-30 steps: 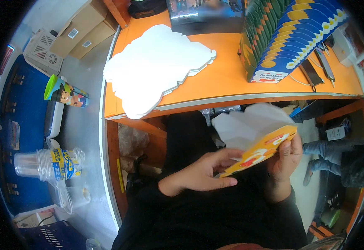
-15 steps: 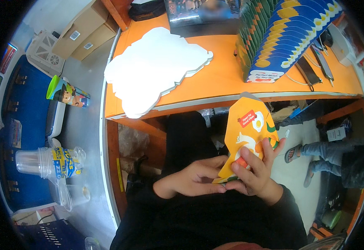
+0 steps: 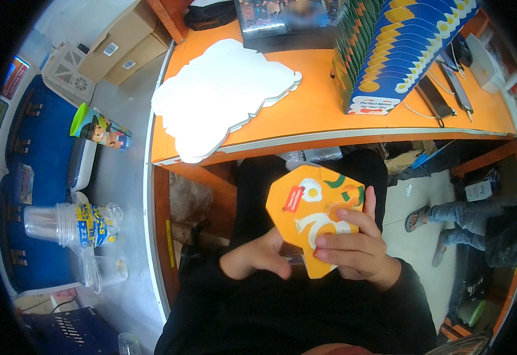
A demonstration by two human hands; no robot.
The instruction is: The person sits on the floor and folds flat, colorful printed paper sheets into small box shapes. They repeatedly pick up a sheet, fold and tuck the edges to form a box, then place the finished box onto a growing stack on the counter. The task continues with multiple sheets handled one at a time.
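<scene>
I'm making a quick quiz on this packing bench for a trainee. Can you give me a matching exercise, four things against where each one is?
Things:
1. orange printed carton
2. stack of white flat cutouts
3. row of blue and yellow cartons
4. stack of clear plastic cups

Places:
A. far right of the orange table
B. held in both hands over the lap
C. on the floor, left of the table
D. left part of the tabletop

Pairs: 1-B, 2-D, 3-A, 4-C
</scene>
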